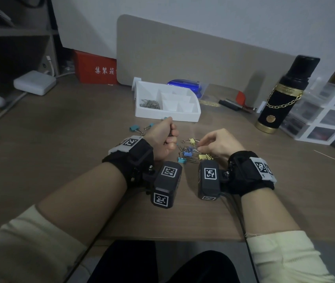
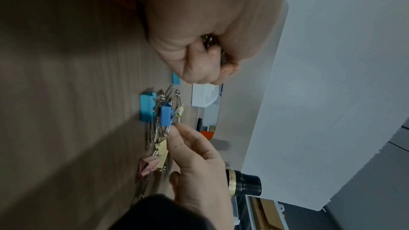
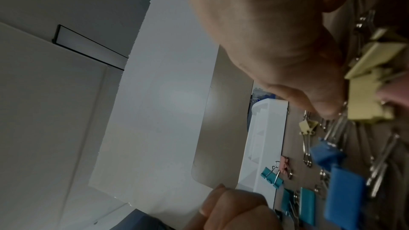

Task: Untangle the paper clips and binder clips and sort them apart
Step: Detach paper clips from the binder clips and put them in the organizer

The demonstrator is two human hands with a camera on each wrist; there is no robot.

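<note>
A tangled pile [image 1: 191, 152] of silver paper clips with yellow, blue and teal binder clips lies on the desk between my hands. My left hand [image 1: 170, 136] is a fist just left of the pile, gripping a bunch of paper clips [image 2: 211, 41] that show between the curled fingers. My right hand [image 1: 200, 148] reaches in from the right, and thumb and forefinger pinch a paper clip [image 2: 165, 131] beside the blue binder clip [image 2: 166, 114]. Two yellow binder clips [image 3: 372, 80] lie under the right palm. Two teal binder clips [image 1: 135, 128] sit apart at the left.
A white divided tray [image 1: 191, 117] stands behind the hands, with several paper clips [image 1: 150, 104] in its left compartment. A black and gold flask [image 1: 281, 99] and clear drawers [image 1: 326, 117] stand at the right. A pink binder clip [image 3: 285, 165] lies near the tray.
</note>
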